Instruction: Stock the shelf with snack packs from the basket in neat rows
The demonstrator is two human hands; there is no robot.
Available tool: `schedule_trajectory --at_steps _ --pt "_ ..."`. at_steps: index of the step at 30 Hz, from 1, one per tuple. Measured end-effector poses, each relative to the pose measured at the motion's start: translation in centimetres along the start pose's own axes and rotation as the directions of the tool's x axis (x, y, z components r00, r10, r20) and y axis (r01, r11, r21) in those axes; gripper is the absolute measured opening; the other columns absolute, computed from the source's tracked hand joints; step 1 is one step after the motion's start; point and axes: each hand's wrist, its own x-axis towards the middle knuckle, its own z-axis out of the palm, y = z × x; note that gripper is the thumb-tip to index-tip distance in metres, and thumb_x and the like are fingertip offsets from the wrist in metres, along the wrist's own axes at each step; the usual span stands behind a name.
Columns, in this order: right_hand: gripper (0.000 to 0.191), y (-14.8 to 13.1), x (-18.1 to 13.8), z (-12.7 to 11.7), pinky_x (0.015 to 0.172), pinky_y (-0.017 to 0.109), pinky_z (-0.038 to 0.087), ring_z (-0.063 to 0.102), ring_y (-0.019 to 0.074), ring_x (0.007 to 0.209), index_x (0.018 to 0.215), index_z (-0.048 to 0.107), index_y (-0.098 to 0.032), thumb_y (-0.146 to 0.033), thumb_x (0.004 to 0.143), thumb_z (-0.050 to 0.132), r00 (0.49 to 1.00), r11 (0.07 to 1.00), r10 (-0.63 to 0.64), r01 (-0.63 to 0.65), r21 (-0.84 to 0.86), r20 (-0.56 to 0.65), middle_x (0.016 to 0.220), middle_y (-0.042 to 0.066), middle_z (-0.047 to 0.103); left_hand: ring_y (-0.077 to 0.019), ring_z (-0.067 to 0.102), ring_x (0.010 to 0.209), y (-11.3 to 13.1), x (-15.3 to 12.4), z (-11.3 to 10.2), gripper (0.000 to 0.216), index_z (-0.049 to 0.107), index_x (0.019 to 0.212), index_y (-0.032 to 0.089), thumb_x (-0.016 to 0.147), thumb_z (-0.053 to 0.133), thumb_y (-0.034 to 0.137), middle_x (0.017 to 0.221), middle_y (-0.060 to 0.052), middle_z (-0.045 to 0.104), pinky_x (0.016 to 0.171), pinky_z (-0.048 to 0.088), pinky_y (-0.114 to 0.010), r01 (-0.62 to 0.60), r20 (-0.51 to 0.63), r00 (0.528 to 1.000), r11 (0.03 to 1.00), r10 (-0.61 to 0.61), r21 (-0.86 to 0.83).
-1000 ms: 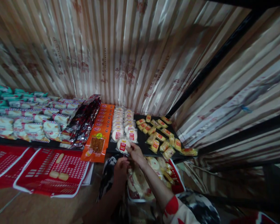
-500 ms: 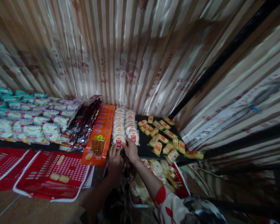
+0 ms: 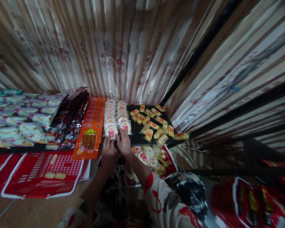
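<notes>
Two rows of clear packets with round white rice crackers run from front to back on the black shelf. The front packet of the left row, a rice cracker packet (image 3: 111,130), has a red label. My left hand (image 3: 109,155) grips its front edge with the fingertips, the thumb side partly hidden. At its right front corner, my right hand (image 3: 123,142) has its fingers closed on the packet's edge. Just right of it lies the front cracker packet (image 3: 125,126) of the right row. An orange snack sheet (image 3: 91,129) lies to the left of my hands.
Small yellow packets (image 3: 154,125) lie scattered on the black shelf (image 3: 139,137) at right. Dark red packets (image 3: 72,117) and white snack bags (image 3: 30,131) fill the left. Below stand a red basket (image 3: 35,164) and a filled basket (image 3: 172,161). Striped sheeting (image 3: 123,47) hangs behind.
The view has swung to the right, so the shelf sits further left and a red basket shows at the lower right. Both hands stay at the same front cracker packet.
</notes>
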Motion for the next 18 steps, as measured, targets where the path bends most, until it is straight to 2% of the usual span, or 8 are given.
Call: schedule_trajectory --at_steps 3,5,8,10,12,15,18 --pt "0.036 1.7 -3.3 -0.8 0.088 0.03 0.046 0.055 0.0168 0.098 0.117 0.056 -0.019 -0.019 0.088 0.034 0.994 0.988 -0.085 0.094 0.124 -0.074 0.103 0.009 0.059 -0.0282 0.036 0.128 0.5 -0.3 -0.5 0.032 0.059 0.106 0.009 0.082 0.038 0.013 0.125 -0.019 0.052 0.101 0.039 -0.047 -0.055 0.039 0.998 0.998 0.055 -0.009" --pt "0.035 3.3 -6.0 -1.6 0.088 0.032 0.046 0.056 0.0168 0.097 0.112 0.058 -0.019 -0.018 0.088 0.033 0.991 0.984 -0.088 0.101 0.144 -0.096 0.101 0.009 0.061 -0.027 0.038 0.127 1.1 -0.8 -0.9 0.031 0.059 0.106 0.011 0.083 0.038 0.013 0.125 -0.016 0.053 0.101 0.04 -0.045 -0.136 0.106 0.984 0.99 0.14 -0.048" --pt "0.032 6.6 -9.6 -3.0 0.086 0.035 0.047 0.056 0.0178 0.094 0.106 0.06 -0.021 -0.019 0.088 0.034 0.996 0.993 -0.05 0.057 0.1 -0.071 0.098 0.008 0.063 -0.0246 0.042 0.124 2.4 -1.9 -0.9 0.03 0.059 0.106 0.014 0.084 0.039 0.014 0.124 -0.013 0.055 0.1 0.041 -0.041 -0.267 0.217 0.93 0.95 0.298 -0.163" --pt "0.032 9.1 -11.3 -4.0 0.086 0.035 0.047 0.056 0.018 0.095 0.104 0.061 -0.021 -0.018 0.087 0.033 0.995 0.999 0.013 -0.008 0.045 -0.102 0.098 0.008 0.063 -0.0224 0.046 0.12 3.6 -2.8 -0.2 0.031 0.059 0.107 0.015 0.084 0.039 0.013 0.123 -0.011 0.056 0.099 0.042 -0.039 -0.29 0.282 0.89 0.922 0.358 -0.257" --pt "0.032 11.5 -12.2 -5.2 0.088 0.036 0.045 0.054 0.0192 0.098 0.104 0.061 -0.019 -0.018 0.086 0.034 0.985 0.994 0.099 -0.105 -0.034 -0.144 0.099 0.009 0.062 -0.0209 0.049 0.117 5.1 -3.8 1.1 0.033 0.059 0.108 0.016 0.081 0.04 0.011 0.122 -0.011 0.056 0.099 0.043 -0.038 -0.228 0.348 0.873 0.915 0.343 -0.333" --pt "0.033 14.6 -12.6 -6.7 0.093 0.039 0.041 0.051 0.022 0.103 0.106 0.061 -0.015 -0.018 0.082 0.039 0.961 0.953 0.229 -0.254 -0.167 -0.157 0.107 0.012 0.06 -0.0205 0.05 0.115 7.6 -4.9 3.7 0.035 0.06 0.104 0.015 0.076 0.04 0.007 0.12 -0.012 0.057 0.1 0.041 -0.038 -0.001 0.46 0.868 0.928 0.186 -0.372" --pt "0.038 16.4 -12.3 -8.0 0.096 0.039 0.037 0.047 0.0231 0.11 0.111 0.06 -0.016 -0.013 0.079 0.04 0.949 0.916 0.294 -0.314 -0.249 -0.112 0.119 0.011 0.056 -0.0209 0.052 0.113 10.0 -5.1 6.3 0.037 0.06 0.104 0.014 0.072 0.043 0.006 0.116 -0.012 0.06 0.102 0.038 -0.039 0.287 0.609 0.793 0.886 -0.008 -0.364"
